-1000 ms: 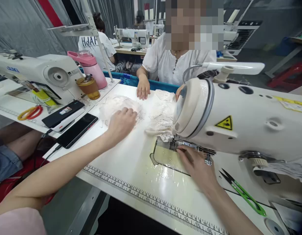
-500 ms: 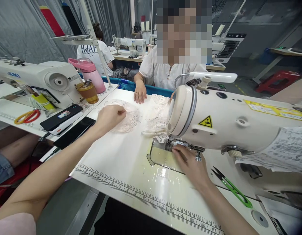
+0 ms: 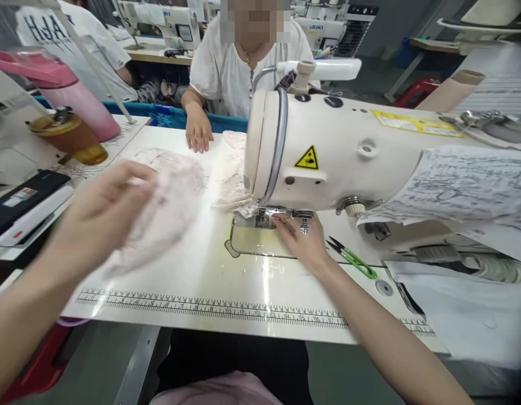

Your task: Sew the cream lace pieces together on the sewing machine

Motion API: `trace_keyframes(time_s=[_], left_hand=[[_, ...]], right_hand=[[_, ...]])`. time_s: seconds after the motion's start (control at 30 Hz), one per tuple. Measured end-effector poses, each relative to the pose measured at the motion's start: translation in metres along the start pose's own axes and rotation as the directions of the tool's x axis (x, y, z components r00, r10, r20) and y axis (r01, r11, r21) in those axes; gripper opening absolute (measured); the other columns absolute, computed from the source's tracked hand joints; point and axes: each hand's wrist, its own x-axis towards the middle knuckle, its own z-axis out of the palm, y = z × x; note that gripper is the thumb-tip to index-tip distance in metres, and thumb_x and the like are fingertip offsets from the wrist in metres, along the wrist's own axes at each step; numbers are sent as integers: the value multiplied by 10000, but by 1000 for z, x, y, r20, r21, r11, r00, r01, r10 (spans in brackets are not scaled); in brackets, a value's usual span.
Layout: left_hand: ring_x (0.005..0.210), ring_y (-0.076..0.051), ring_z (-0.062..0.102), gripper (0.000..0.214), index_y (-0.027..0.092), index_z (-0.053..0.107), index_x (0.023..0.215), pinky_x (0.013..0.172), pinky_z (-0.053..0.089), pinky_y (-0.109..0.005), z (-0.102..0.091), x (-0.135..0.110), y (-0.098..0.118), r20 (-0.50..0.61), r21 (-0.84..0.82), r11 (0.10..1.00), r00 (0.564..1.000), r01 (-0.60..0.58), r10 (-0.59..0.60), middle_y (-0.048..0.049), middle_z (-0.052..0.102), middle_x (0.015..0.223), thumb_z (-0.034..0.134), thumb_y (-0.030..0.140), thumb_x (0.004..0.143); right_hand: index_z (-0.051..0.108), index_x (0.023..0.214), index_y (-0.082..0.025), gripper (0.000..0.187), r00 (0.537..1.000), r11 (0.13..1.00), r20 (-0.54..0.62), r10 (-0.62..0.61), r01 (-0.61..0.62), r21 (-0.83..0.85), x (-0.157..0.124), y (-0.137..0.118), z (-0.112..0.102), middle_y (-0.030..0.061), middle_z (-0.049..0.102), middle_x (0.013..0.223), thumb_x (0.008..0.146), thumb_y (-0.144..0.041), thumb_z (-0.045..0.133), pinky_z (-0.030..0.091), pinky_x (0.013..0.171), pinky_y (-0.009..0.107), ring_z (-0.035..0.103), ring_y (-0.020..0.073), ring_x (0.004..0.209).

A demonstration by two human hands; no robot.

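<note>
- The left hand is raised over the worktop and blurred, with its forearm coming in from the near left.
- Its fingers are pinched on a pale lace piece. The piece hangs to the right of the hand and trails onto the worktop.
- The right hand lies palm down, fingers stretched out and gripping nothing. Its fingertips touch the needle plate under the sewing machine.
- More lace lies just beyond those fingertips.
- Green snips lie just right of the right hand.
- A co-worker's hand rests well beyond.
- A lidded amber cup and a capped pink bottle stand beyond the left hand; their contents cannot be told.
</note>
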Motion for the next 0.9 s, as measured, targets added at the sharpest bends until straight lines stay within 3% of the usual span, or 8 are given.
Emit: trace_keyframes(time_s=[0.03,0.1,0.13,0.23,0.33,0.4,0.53,0.9], left_hand=[[328,-95,316,286,275,547,993,312,241,-229,19,-2,3,115,-90,996,993,16,-6,71,377,456,397,513,946],[417,-96,451,273,232,575,956,386,357,-219,55,1,8,409,-132,991,909,-28,80,44,530,535,405,444,966],[492,-116,532,263,222,587,954,432,406,-229,71,3,10,438,-94,990,888,-109,140,20,614,624,415,420,970],[745,-190,663,248,178,622,972,592,522,-293,104,4,14,289,138,889,876,-437,386,-53,718,886,417,315,989],[936,-218,678,233,140,656,1027,749,569,-329,119,-11,18,299,212,610,645,-763,703,-81,723,1026,432,184,980],[1048,-250,660,251,89,640,1130,828,575,-349,127,-21,18,336,256,486,548,-836,766,-125,698,1137,464,156,963],[1169,-300,606,380,-4,585,1232,949,550,-398,143,-24,9,339,343,465,569,-816,749,-200,624,1256,488,257,973],[1224,-295,568,386,89,598,1269,995,527,-402,152,-4,-7,322,263,548,607,-794,726,-153,612,1293,422,305,1001]], right_hand=[[751,960,-210,272,1000,1000,8,-1,1,7,0,0,0,57,749,865,933,-368,530,477,789,368,665,227,813],[746,981,-206,261,1000,1000,26,2,-3,27,1,0,-1,57,747,874,931,-348,533,484,779,365,665,226,813],[744,983,-201,258,999,1000,30,10,-11,29,1,1,-1,60,745,866,929,-338,532,488,764,364,664,226,801],[738,966,-184,252,999,999,34,37,-37,8,-1,-1,-2,67,737,827,926,-286,512,490,713,353,655,222,765],[724,975,-207,272,999,1000,41,-22,22,-7,-4,-5,-4,31,736,823,918,-192,458,476,740,337,646,190,750],[711,1002,-231,314,991,991,43,-128,129,-16,-7,-9,-6,0,742,890,900,-131,431,457,774,326,649,162,762],[669,1130,-260,372,960,962,98,-263,269,-51,-10,-12,-6,-21,719,1089,884,-91,446,439,764,310,661,146,861],[584,1272,-268,392,946,943,191,-262,293,-155,-12,-4,5,32,678,1178,924,-118,486,493,844,352,649,188,986]])
